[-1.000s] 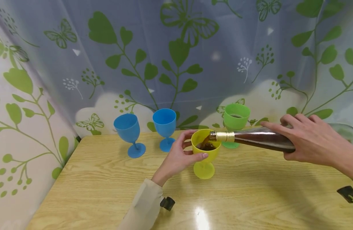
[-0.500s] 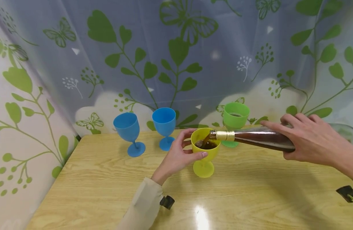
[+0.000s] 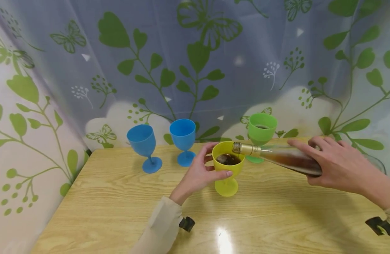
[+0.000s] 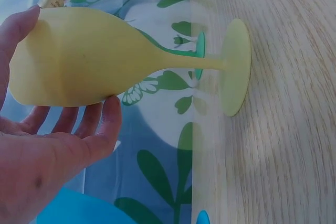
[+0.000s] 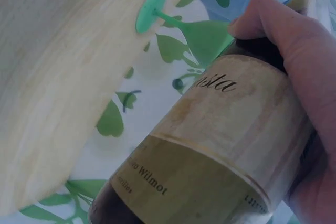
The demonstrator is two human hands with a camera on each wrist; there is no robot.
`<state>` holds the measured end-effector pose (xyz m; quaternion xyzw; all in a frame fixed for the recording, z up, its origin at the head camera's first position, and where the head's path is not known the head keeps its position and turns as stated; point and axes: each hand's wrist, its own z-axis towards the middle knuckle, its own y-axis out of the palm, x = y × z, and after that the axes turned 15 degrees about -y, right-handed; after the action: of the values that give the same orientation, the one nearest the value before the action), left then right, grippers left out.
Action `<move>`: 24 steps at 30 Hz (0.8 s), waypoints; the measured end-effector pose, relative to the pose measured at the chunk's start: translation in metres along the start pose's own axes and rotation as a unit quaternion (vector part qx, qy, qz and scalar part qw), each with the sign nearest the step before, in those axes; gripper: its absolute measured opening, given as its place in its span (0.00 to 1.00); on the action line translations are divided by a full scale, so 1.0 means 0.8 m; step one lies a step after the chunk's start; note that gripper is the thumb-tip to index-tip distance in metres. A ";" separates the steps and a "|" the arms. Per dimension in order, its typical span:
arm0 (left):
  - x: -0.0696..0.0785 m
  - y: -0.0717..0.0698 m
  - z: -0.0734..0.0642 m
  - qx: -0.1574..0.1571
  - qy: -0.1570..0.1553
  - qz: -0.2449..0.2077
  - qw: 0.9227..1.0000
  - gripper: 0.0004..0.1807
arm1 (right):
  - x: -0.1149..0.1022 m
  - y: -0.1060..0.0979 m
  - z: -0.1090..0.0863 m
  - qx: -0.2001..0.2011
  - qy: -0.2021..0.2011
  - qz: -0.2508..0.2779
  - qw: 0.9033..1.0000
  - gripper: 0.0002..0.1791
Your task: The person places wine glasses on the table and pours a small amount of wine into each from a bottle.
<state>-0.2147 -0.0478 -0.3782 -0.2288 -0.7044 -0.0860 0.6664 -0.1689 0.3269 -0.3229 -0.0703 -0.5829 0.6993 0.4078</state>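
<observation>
A yellow goblet (image 3: pixel 231 171) stands on the table with dark liquid in its bowl. My left hand (image 3: pixel 201 171) holds that bowl between thumb and fingers; in the left wrist view the goblet's foot (image 4: pixel 237 66) meets the wood. My right hand (image 3: pixel 344 169) grips a wine bottle (image 3: pixel 287 158) round its body, tilted with the neck pointing left. The bottle's mouth overlaps the goblet's right rim, and no stream shows from it. A printed label (image 5: pixel 210 140) covers the bottle's side in the right wrist view.
Two blue goblets (image 3: pixel 142 139) (image 3: pixel 183 134) stand left of the left hand. Behind the bottle neck is a green goblet (image 3: pixel 261 132) with dark liquid inside. A leaf-patterned curtain (image 3: pixel 207 70) hangs along the back edge of the wooden table (image 3: pixel 118 204).
The bottle's body has come down and its neck has tipped up a little; the dark stream into the yellow goblet has stopped. My left hand keeps its hold.
</observation>
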 end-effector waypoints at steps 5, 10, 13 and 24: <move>-0.001 0.002 0.001 0.009 -0.005 0.012 1.000 0.45 | -0.008 0.011 -0.005 0.015 0.007 0.027 1.000 0.63; 0.001 0.003 0.000 0.012 -0.007 0.019 1.000 0.45 | -0.013 0.019 -0.008 0.026 0.004 0.032 0.999 0.61; 0.002 0.003 -0.001 0.013 -0.005 0.023 1.000 0.45 | -0.015 0.023 -0.010 0.031 0.000 0.029 0.999 0.61; 0.000 0.005 0.001 0.025 -0.014 0.029 0.999 0.45 | -0.024 0.031 -0.008 0.076 0.024 0.076 0.994 0.59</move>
<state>-0.2134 -0.0439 -0.3787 -0.2339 -0.7086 -0.0461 0.6642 -0.1651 0.3195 -0.3539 -0.0997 -0.5112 0.7685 0.3716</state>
